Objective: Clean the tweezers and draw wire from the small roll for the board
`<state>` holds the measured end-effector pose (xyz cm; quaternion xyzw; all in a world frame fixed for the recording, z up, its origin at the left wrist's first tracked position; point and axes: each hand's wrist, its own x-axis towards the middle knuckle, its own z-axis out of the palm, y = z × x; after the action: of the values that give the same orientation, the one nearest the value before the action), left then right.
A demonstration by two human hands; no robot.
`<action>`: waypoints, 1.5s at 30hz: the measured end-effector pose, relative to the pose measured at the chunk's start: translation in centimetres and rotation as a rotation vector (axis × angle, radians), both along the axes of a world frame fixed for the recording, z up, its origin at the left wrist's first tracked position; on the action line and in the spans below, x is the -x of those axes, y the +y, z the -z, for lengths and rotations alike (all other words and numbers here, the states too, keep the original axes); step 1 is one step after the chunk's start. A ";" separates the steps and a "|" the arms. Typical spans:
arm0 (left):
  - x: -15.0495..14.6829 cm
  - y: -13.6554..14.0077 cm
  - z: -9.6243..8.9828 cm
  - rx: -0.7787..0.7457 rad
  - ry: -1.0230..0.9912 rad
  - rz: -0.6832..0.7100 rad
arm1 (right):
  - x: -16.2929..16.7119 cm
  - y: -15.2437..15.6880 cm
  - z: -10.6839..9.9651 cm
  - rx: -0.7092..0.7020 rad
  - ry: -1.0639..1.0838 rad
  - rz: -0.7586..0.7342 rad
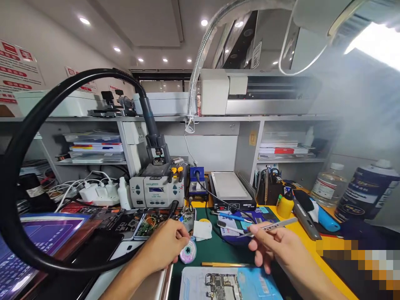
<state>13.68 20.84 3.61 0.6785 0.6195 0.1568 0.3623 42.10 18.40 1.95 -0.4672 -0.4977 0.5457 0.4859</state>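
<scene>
Tweezers (271,226) pinched in right hand (275,246) fingers, left hand (167,246) clenched near solder wick spool (188,252); looks like mid-repair prep, circuit board (223,286) below waiting for careful picking.

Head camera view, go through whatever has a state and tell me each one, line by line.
Left hand: fingers closed on a small part, above the purple solder-wick spool.
Right hand: gripping slim silver metal tweezers, raised off the mat.
Bare phone circuit board: lying flat on the pale blue pad.
Clear glass bottle: upright, capped.
</scene>
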 end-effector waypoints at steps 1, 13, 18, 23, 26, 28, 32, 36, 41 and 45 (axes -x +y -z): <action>0.1 0.0 -0.2 -0.002 -0.009 0.014 | 0.0 0.0 0.0 0.006 -0.008 0.010; 0.7 -0.5 -0.7 -0.228 0.076 0.161 | 1.6 -1.7 -0.2 -0.011 0.050 -0.015; 0.3 -0.9 -0.2 -0.347 0.160 0.154 | 2.0 -1.9 0.0 -0.022 0.044 -0.039; 0.2 -1.0 0.0 -0.410 0.210 0.180 | 1.9 -2.0 -0.1 -0.027 0.032 -0.043; 0.3 -1.0 -0.1 -0.454 0.211 0.176 | 1.9 -2.0 -0.1 -0.023 0.025 -0.054; 0.3 -1.0 -0.1 -0.493 0.223 0.159 | 1.9 -2.0 0.0 -0.021 0.022 -0.056; 0.6 -1.0 0.0 -0.481 0.242 0.231 | 1.9 -1.9 0.0 -0.009 0.015 -0.044; 1.5 -1.0 0.1 -0.398 0.214 0.324 | 1.9 -1.9 0.0 0.012 0.006 -0.031; 2.2 -0.8 0.0 -0.313 0.177 0.382 | 2.0 -1.9 0.0 0.025 0.006 -0.023; 1.8 -0.8 -0.2 -0.288 0.210 0.337 | 2.0 -1.9 0.0 0.038 0.011 -0.021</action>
<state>11.91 20.01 3.78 0.8295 0.5030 0.1097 0.2165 40.09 16.48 1.92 -0.4680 -0.4893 0.5628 0.4741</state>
